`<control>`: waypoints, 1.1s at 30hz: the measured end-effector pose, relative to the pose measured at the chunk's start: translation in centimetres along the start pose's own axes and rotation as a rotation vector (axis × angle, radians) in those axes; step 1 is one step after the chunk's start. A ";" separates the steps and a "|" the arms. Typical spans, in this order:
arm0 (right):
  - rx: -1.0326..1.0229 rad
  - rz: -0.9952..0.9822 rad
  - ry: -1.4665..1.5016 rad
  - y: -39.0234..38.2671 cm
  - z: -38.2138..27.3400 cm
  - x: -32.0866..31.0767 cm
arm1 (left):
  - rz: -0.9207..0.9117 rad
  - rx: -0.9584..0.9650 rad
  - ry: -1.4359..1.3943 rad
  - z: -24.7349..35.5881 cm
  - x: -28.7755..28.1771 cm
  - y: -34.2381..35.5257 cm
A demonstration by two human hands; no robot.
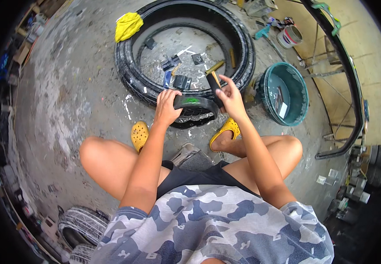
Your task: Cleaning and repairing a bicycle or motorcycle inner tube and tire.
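My left hand [167,107] is closed on the left end of a curved black piece [198,102] marked with a green smear, at the near edge of a large tyre [126,72]. Whether this piece is separate from the tyre, I cannot tell. My right hand [231,100] has its thumb and fingers around a dark flat strip [214,86] with a tan edge, tilted over the tyre's near rim. Beyond its far end lies a short brownish-gold piece [215,67]. Dark patches, a blue strip [167,79] and white scraps lie inside the tyre ring.
A yellow cloth [129,27] drapes over the tyre's far left. To the right stand a green tub [307,94] of water and a small bucket [289,37]. A long black curved frame [357,88] leans farther right. More tyres [82,224] lie lower left.
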State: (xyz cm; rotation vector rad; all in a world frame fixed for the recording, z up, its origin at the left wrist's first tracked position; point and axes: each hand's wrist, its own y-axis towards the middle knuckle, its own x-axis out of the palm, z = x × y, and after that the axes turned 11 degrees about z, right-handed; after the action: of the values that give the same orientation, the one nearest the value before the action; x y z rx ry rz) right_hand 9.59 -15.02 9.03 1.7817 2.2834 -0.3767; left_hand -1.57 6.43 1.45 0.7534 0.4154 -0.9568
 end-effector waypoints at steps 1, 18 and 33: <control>0.023 -0.046 -0.050 -1.1 -0.9 0.2 | 0.044 0.010 -0.010 -0.3 0.2 -0.4; -0.386 -0.267 -0.462 -3.1 -1.7 2.5 | 0.057 -0.019 0.031 0.0 0.5 -1.0; -0.423 -0.172 -0.475 -2.5 -2.3 5.3 | 0.099 -0.018 -0.060 0.3 0.7 -0.7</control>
State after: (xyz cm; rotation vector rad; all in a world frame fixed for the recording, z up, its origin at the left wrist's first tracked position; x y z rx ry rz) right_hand 5.87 -10.02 9.69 1.1514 1.9913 -0.2795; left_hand -1.81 5.57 0.97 0.7209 0.3309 -0.8797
